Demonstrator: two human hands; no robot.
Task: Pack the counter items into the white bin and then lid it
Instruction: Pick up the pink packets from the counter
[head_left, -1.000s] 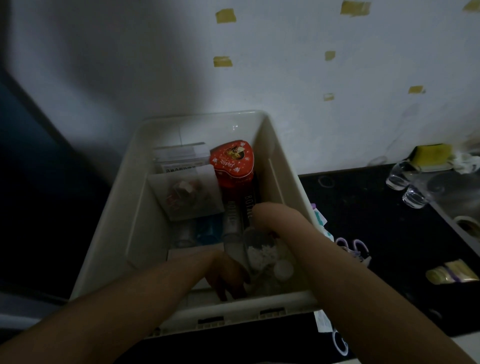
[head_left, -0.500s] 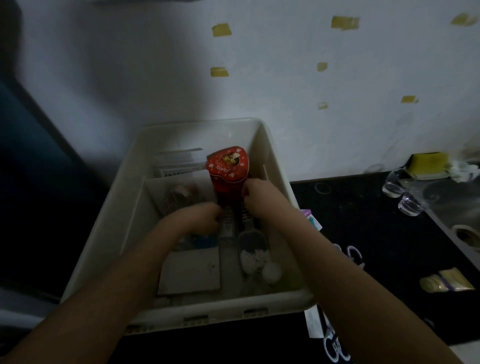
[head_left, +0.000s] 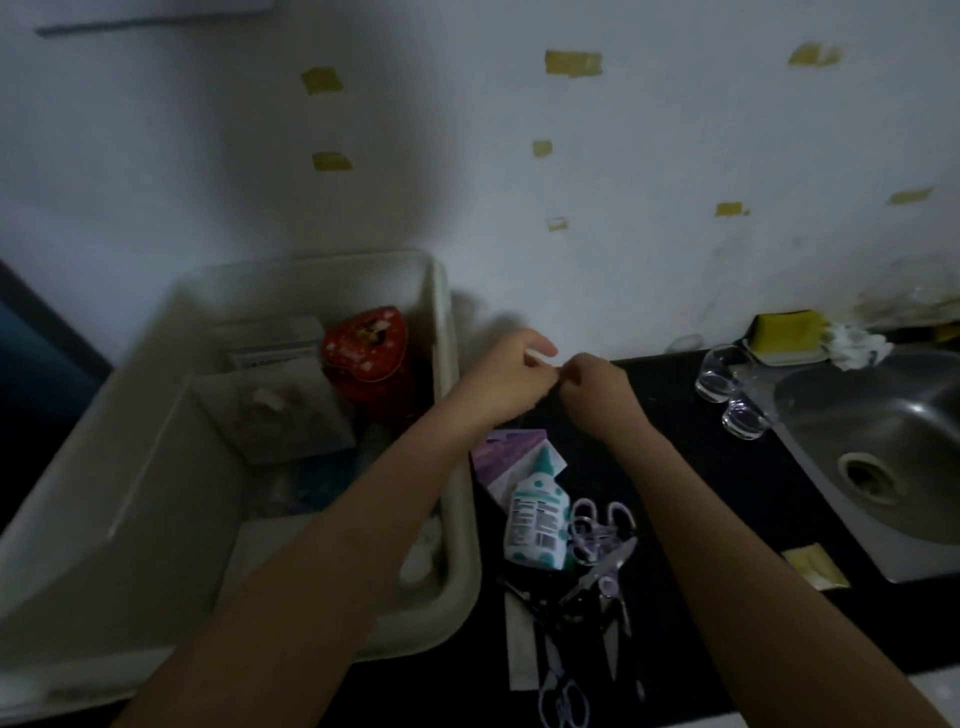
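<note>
Both hands, the left hand (head_left: 511, 376) and right hand (head_left: 592, 382), meet with curled fingers above the desk (head_left: 701, 493), what they pinch unclear, while the glue bottle (head_left: 537, 519) lies just below them toward the person, long axis running near to far, right of the white bin (head_left: 447, 364).

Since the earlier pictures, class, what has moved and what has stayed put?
Both hands left the white bin: the left hand and right hand now meet above the black counter, fingers curled; what they pinch is unclear. The red tin stays inside, and the scissors stay on the counter.

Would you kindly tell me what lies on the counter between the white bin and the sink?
In the head view, a white dotted bottle, purple packets and several scissors lie between the white bin and sink.
</note>
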